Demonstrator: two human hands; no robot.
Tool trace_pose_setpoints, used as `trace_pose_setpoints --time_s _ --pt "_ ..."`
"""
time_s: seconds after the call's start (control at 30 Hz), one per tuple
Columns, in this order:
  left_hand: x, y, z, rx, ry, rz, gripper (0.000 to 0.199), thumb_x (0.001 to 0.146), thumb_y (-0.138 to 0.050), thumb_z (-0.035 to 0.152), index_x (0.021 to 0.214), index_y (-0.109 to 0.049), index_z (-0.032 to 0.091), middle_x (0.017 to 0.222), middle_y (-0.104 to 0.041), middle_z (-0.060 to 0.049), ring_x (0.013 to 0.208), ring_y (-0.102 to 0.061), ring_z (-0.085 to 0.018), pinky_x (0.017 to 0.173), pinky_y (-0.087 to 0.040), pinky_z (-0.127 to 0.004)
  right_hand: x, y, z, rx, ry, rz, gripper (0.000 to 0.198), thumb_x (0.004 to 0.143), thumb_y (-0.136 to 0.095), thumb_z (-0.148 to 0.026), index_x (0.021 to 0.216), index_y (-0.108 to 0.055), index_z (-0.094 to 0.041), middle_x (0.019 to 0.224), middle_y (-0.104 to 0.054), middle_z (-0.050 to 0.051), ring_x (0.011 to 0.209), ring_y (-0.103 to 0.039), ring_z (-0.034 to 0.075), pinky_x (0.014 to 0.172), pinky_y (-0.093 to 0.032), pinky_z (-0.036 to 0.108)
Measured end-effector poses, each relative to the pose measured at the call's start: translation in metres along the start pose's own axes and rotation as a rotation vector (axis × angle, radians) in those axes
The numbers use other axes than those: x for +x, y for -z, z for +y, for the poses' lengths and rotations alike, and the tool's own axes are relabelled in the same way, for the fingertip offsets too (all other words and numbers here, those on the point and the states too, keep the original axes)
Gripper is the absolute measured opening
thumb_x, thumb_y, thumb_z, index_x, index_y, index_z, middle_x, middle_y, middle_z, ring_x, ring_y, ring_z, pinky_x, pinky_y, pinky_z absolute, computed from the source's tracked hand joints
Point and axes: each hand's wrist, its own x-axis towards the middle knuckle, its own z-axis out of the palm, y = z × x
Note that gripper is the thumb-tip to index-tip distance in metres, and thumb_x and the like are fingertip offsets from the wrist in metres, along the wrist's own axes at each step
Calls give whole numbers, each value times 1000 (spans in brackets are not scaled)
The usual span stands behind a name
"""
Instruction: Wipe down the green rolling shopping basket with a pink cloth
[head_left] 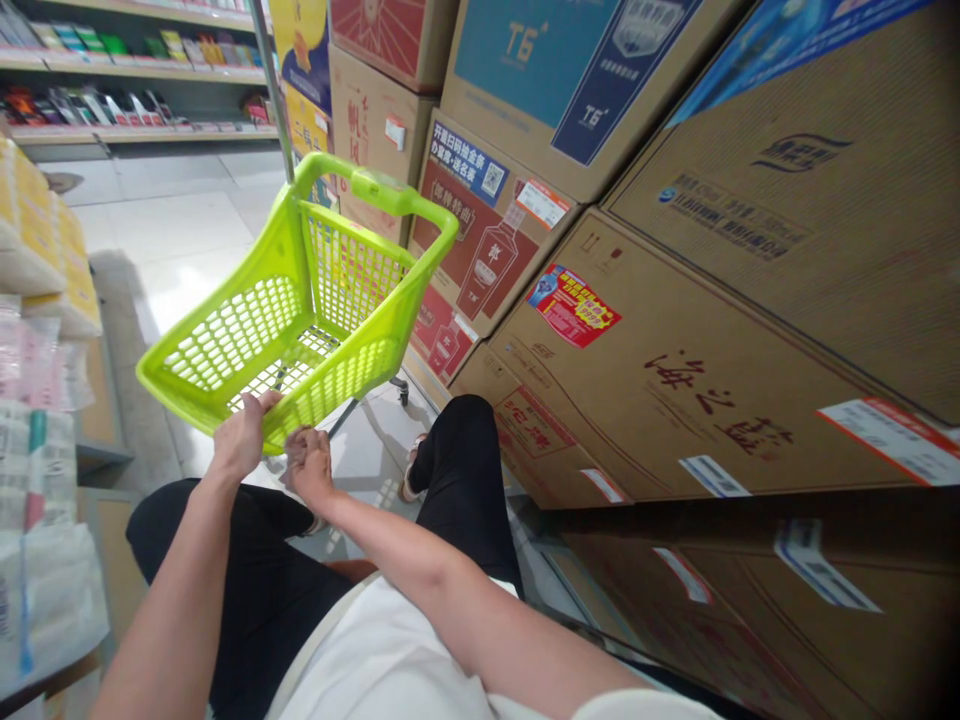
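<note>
Left grip (pixel 241 440) — on green basket (pixel 356 345)

White glare on floor (pixel 214 205), shadow along its left edge. Lowest boxes (pixel 739 565) dim. Shelf goods (pixel 124 108) blurred; wide-angle stretch at right.

Open on Top, Blocked on the Right

A bright green plastic basket (pixel 352 372) with holes in its walls is open on top, so a hand could go down into it. Its walls block the sides. On the right, a tall stack of brown cardboard boxes (pixel 600 370) makes a big wall. On the left, the pale tiled floor (pixel 199 205) gives room, up to a pile of yellow packs (pixel 37 225). Two bent knees in black trousers (pixel 466 435) block both sides, with a gap between them.
</note>
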Motion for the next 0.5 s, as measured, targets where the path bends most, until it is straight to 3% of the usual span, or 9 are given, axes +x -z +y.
trace_pose_setpoints --time_s 0.13,0.23,0.37,0.5 --pt "0 -2 -3 0 -6 -3 118 78 25 77 131 -66 25 116 -72 -14 113 -62 -38 97 -43 -48 19 9 -9 48 -59 203 36 67 -58 -2 94 -51 -23 100 -54 3 99 -59 20 97 -54 36" --pt "0 -3 -2 28 11 6 117 79 25 75 131 -66 23 115 -72 -16 111 -62 -39 95 -44 -49 42 18 -30 90 48 297 32 73 -57 -5 98 -50 -24 105 -54 5 108 -57 20 104 -50 38" --pt "0 -3 -2 55 22 18 115 80 25 73 129 -67 23 111 -73 -16 108 -63 -39 93 -45 -47 57 23 -26 79 162 267 32 74 -57 -7 101 -53 -23 108 -56 6 114 -55 21 108 -47 39" --pt "2 -1 -6 68 35 37 108 86 21 66 128 -67 20 114 -72 -17 110 -63 -38 95 -44 -49 52 24 5 62 -19 202 31 69 -56 -4 94 -57 -21 101 -58 5 103 -59 21 98 -52 37"
